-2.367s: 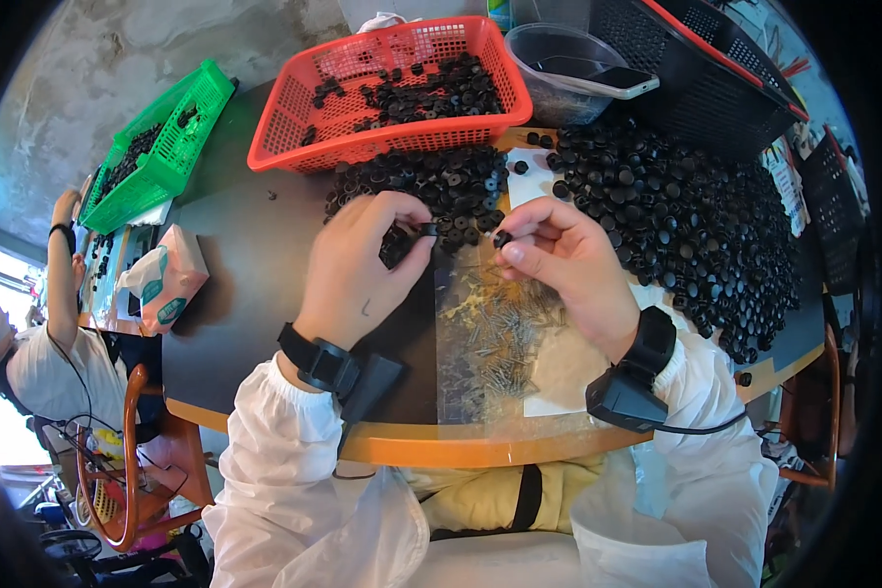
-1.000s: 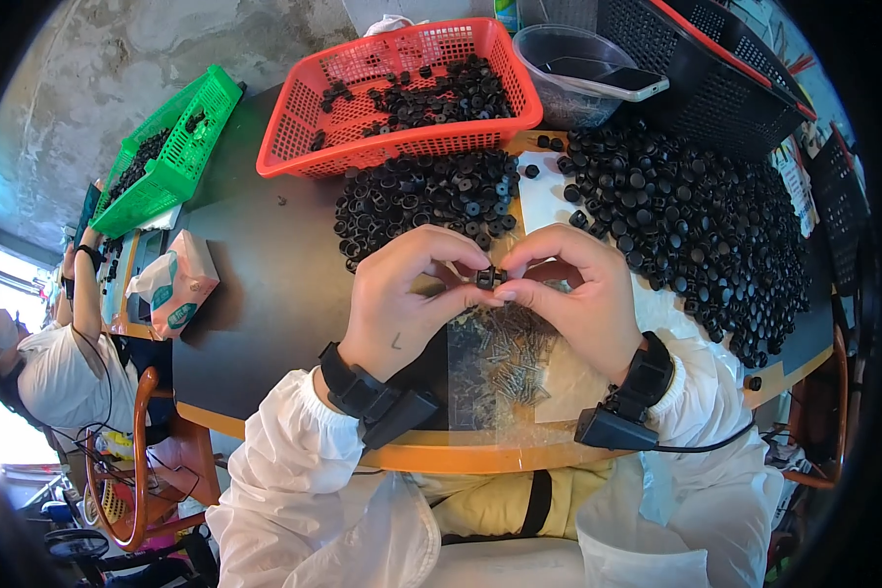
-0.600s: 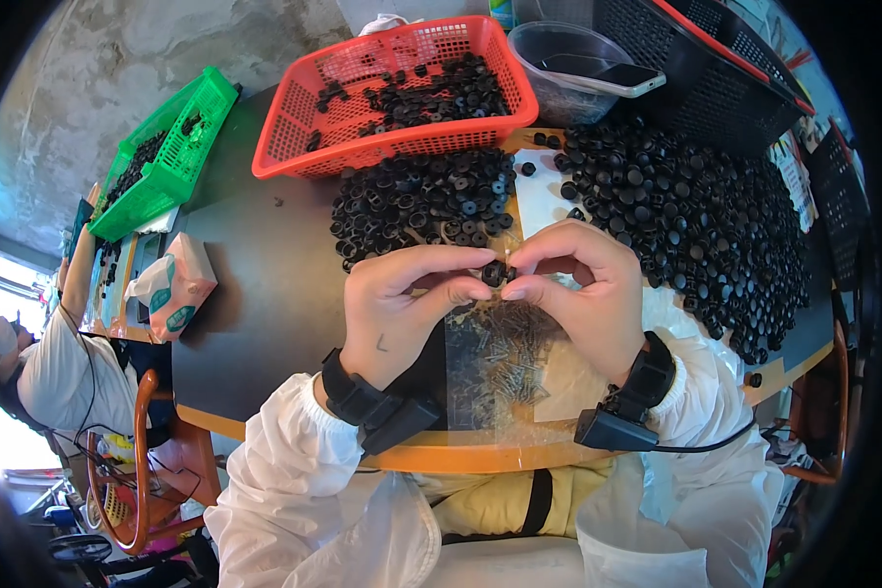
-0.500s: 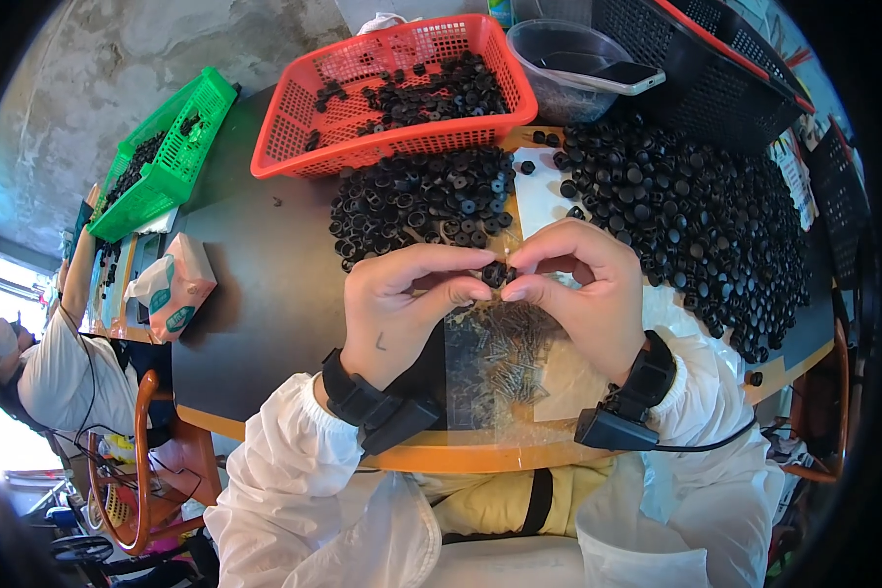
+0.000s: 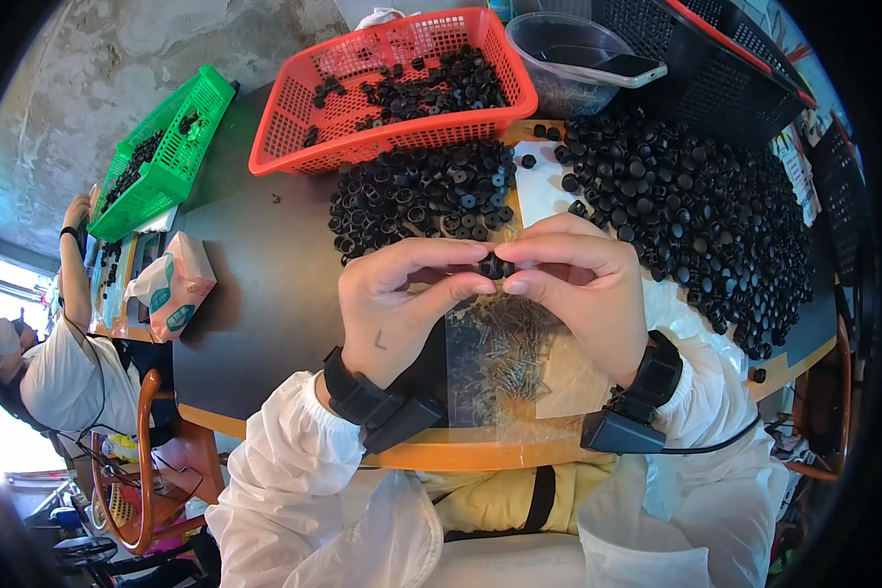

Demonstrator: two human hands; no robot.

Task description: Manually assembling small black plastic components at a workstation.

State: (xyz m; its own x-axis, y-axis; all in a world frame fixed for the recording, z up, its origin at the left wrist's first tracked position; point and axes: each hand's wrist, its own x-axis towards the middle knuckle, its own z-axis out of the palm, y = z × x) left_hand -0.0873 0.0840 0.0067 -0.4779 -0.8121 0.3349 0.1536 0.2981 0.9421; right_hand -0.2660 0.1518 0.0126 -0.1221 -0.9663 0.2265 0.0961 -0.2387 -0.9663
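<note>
Above the middle of the table, my left hand (image 5: 394, 306) and my right hand (image 5: 592, 299) meet fingertip to fingertip. Thumb and forefinger of each pinch a small round black plastic part (image 5: 496, 266), mostly covered by the fingers. I cannot tell whether it is one piece or two pressed together. Below the hands lies a heap of metal screws (image 5: 515, 363) on a clear sheet. Just beyond the left hand is a pile of black ring-like parts (image 5: 412, 201). A larger pile of black round caps (image 5: 691, 211) spreads beyond and beside the right hand.
A red basket (image 5: 382, 155) of black parts stands at the back, beside a clear tub (image 5: 564, 86) with a phone (image 5: 622, 67) across it. A black crate (image 5: 701, 83) is back right. Left are a tissue pack (image 5: 188, 284), a green basket (image 5: 176, 162) and a co-worker (image 5: 73, 377).
The black part has been turned between my fingertips and shows more side-on; my fingers sit closer around it. At the left, the co-worker's arm has shifted beside the green basket.
</note>
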